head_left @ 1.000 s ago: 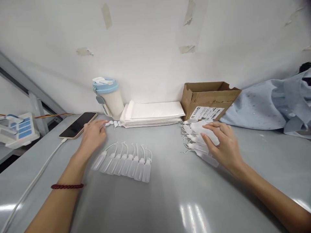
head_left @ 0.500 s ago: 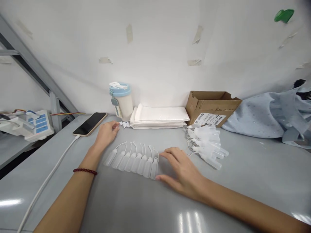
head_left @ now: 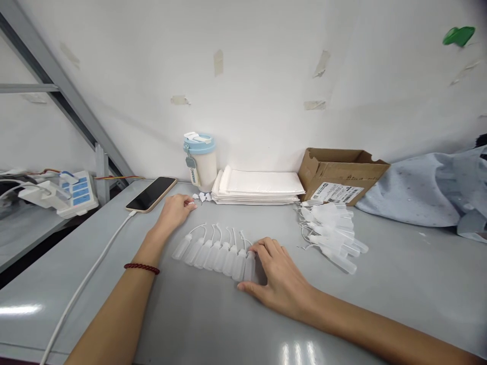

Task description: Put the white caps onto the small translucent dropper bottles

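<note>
A row of several small translucent squeeze bottles (head_left: 213,253) with tethered caps lies flat on the grey table (head_left: 213,324). My right hand (head_left: 279,279) rests at the row's right end. Its thumb and curled fingers close round the last bottle (head_left: 249,263). My left hand (head_left: 174,212), a dark red band on its wrist, lies beyond the row's left end. Its fingers are curled together beside a few tiny white caps (head_left: 201,196), and what they pinch is hidden. A loose pile of the same bottles (head_left: 333,230) lies to the right.
A phone (head_left: 151,193) on a white cable lies at the back left. Against the wall stand a blue-lidded cup (head_left: 201,161), a stack of white padded bags (head_left: 258,186) and an open cardboard box (head_left: 340,172). Blue cloth (head_left: 426,190) covers the right. A white and blue device (head_left: 72,192) sits left.
My right hand left the bottle pile and moved left to the right end of the row, which now has one more bottle. My left hand stayed by the caps. The view shifted.
</note>
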Demonstrator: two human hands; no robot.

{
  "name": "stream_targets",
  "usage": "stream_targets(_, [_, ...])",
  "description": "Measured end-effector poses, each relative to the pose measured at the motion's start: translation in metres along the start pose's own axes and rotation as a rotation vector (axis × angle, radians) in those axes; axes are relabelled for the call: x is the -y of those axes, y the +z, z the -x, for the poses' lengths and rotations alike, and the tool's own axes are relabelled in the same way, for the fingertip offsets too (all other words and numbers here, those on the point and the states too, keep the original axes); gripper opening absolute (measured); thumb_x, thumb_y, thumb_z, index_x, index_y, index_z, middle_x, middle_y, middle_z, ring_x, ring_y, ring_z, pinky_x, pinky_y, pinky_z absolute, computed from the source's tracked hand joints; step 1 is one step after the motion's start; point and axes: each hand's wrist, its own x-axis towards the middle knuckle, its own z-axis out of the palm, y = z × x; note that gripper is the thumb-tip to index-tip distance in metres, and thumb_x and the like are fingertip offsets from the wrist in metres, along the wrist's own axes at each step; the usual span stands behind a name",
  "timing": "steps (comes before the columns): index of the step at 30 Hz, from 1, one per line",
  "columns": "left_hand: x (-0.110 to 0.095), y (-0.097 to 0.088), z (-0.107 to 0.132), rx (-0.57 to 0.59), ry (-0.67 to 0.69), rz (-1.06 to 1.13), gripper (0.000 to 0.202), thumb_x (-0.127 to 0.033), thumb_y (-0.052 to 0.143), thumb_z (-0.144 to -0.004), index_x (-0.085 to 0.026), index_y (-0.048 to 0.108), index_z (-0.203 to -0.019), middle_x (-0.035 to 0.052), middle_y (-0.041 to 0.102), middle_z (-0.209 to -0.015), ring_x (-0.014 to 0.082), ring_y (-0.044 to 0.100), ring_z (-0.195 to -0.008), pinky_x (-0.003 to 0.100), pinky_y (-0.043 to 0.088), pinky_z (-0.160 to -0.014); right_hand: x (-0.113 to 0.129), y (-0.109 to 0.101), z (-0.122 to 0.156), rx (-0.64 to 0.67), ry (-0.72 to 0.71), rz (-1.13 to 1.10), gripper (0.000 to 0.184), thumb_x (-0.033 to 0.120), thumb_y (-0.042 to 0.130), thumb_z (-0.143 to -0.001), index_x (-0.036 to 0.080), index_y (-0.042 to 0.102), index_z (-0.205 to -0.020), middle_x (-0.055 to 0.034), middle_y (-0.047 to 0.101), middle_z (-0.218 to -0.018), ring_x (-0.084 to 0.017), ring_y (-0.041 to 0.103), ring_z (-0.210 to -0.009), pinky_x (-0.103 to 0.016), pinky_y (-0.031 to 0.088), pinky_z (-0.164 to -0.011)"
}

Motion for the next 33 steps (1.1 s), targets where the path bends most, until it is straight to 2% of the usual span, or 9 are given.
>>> stream_targets(5, [-0.005, -0.001, 0.004, -0.048, -0.064, 0.057, 0.029, -0.029, 0.056, -0.089, -0.016, 0.055, -0.116, 0.0082, 0.059, -0.116, 0.0216, 0.061, -0.096, 0.042, 0.052, -0.081, -0.007, -0.008, 0.004, -0.02, -0.066, -0.01, 0.045, 0.035, 0.071, -0.073, 0.014, 0.054, -0.108, -0.0134, 0.056, -0.105, -0.028, 0.055, -0.094, -0.047, 0.049, -0.08])
stream_targets(7, [-0.013, -0.006, 0.008, -0.075, -0.081, 0.107, 0.026, -0.031, 0.056, -0.088, -0.012, 0.06, -0.106, 0.0087, 0.063, -0.107, 0.0231, 0.061, -0.094, 0.042, 0.051, -0.081, -0.016, -0.014, 0.009, -0.073, -0.11, 0.003, 0.045, 0.034, 0.07, -0.075, 0.013, 0.053, -0.111, -0.0142, 0.056, -0.107, -0.027, 0.056, -0.095, -0.047, 0.049, -0.081])
stream_targets(9, [-0.028, -0.012, 0.017, -0.101, -0.068, 0.183, 0.027, -0.034, 0.056, -0.086, -0.009, 0.065, -0.089, 0.0107, 0.067, -0.091, 0.0276, 0.062, -0.092, 0.043, 0.048, -0.083, -0.026, -0.02, 0.017, -0.134, -0.152, 0.009, 0.046, 0.033, 0.071, -0.075, 0.013, 0.052, -0.112, -0.0138, 0.058, -0.106, -0.026, 0.057, -0.093, -0.045, 0.051, -0.08])
stream_targets(12, [-0.066, -0.018, 0.042, -0.085, 0.035, 0.352, 0.031, -0.04, 0.048, -0.088, -0.013, 0.064, -0.092, 0.0078, 0.069, -0.093, 0.0229, 0.063, -0.09, 0.032, 0.049, -0.079, -0.041, -0.03, 0.029, -0.199, -0.2, -0.012, 0.048, 0.033, 0.07, -0.077, 0.014, 0.05, -0.116, -0.0099, 0.061, -0.095, -0.023, 0.06, -0.084, -0.038, 0.053, -0.073])
stream_targets(14, [-0.095, -0.016, 0.066, 0.025, 0.126, 0.456, 0.03, -0.045, 0.051, -0.084, -0.018, 0.064, -0.088, 0.0025, 0.07, -0.083, 0.0184, 0.065, -0.077, 0.026, 0.05, -0.066, -0.048, -0.036, 0.036, -0.242, -0.215, -0.038, 0.048, 0.033, 0.067, -0.081, 0.015, 0.048, -0.12, -0.0075, 0.061, -0.089, -0.02, 0.061, -0.08, -0.034, 0.054, -0.07])
stream_targets(17, [-0.127, -0.005, 0.098, 0.402, 0.256, 0.718, 0.024, -0.043, 0.063, -0.076, -0.02, 0.064, -0.078, 0.0001, 0.067, -0.069, 0.0155, 0.061, -0.065, 0.024, 0.048, -0.059, -0.051, -0.042, 0.042, -0.292, -0.227, -0.082, 0.049, 0.035, 0.063, -0.083, 0.017, 0.045, -0.126, -0.0086, 0.062, -0.094, -0.02, 0.062, -0.083, -0.032, 0.054, -0.072])
stream_targets(18, [-0.133, 0.0, 0.105, 0.47, 0.276, 0.762, 0.022, -0.042, 0.066, -0.074, -0.02, 0.064, -0.076, -0.0006, 0.065, -0.068, 0.0147, 0.059, -0.063, 0.024, 0.047, -0.059, -0.051, -0.043, 0.042, -0.301, -0.231, -0.097, 0.051, 0.035, 0.063, -0.083, 0.018, 0.045, -0.127, -0.0095, 0.062, -0.097, -0.02, 0.062, -0.086, -0.032, 0.054, -0.074])
stream_targets(23, [-0.141, 0.015, 0.115, 0.541, 0.183, 0.874, 0.023, -0.043, 0.065, -0.075, -0.02, 0.065, -0.076, -0.0036, 0.054, -0.061, 0.0112, 0.05, -0.054, 0.022, 0.043, -0.053, -0.044, -0.044, 0.042, -0.279, -0.266, -0.184, 0.055, 0.032, 0.062, -0.084, 0.019, 0.042, -0.134, -0.0125, 0.061, -0.108, -0.021, 0.062, -0.095, -0.03, 0.055, -0.077])
stream_targets(33, [-0.138, 0.013, 0.112, 0.784, 0.169, 1.004, 0.031, -0.043, 0.053, -0.086, -0.018, 0.07, -0.082, -0.0049, 0.051, -0.056, 0.0086, 0.051, -0.049, 0.021, 0.04, -0.054, -0.035, -0.054, 0.047, -0.062, -0.275, -0.485, 0.062, 0.028, 0.064, -0.083, 0.025, 0.038, -0.14, -0.0093, 0.061, -0.112, -0.018, 0.061, -0.101, -0.03, 0.052, -0.086])
